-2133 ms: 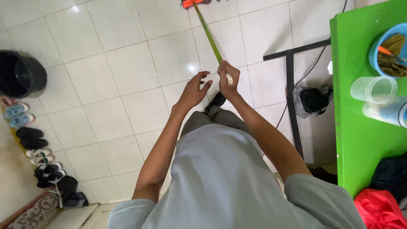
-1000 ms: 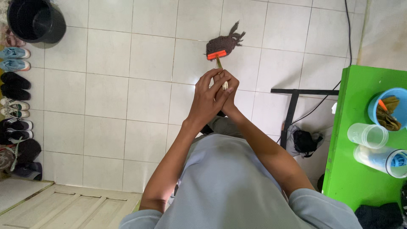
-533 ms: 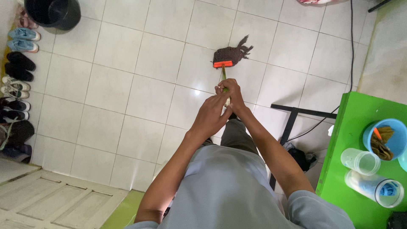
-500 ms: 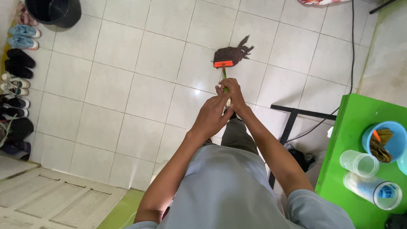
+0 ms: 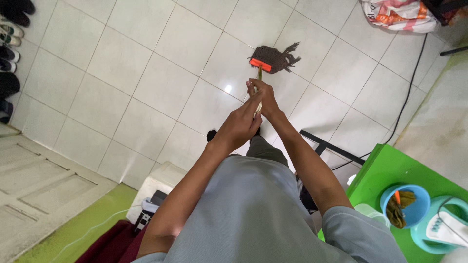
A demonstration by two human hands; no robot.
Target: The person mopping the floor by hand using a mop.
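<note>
Head view, looking down. Left hand (image 5: pixel 240 125) and right hand (image 5: pixel 263 97) stacked at frame centre, fingers of both wrapped tight around top of green mop handle (image 5: pixel 260 74). Handle runs toward 12 o'clock to orange clamp and dark stringy mop head (image 5: pixel 275 57), lying flat on white tiled floor (image 5: pixel 146 73). Green table (image 5: pixel 385 168) at 4 o'clock, carrying blue cup (image 5: pixel 405 204). Black cable (image 5: pixel 409 87) at 2 o'clock. Shoes (image 5: pixel 9 29) at 10 o'clock.

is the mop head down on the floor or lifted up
Down. The dark mop head lies spread flat on the white tile floor, strands splayed out, with both hands closed on the handle above it.
</note>
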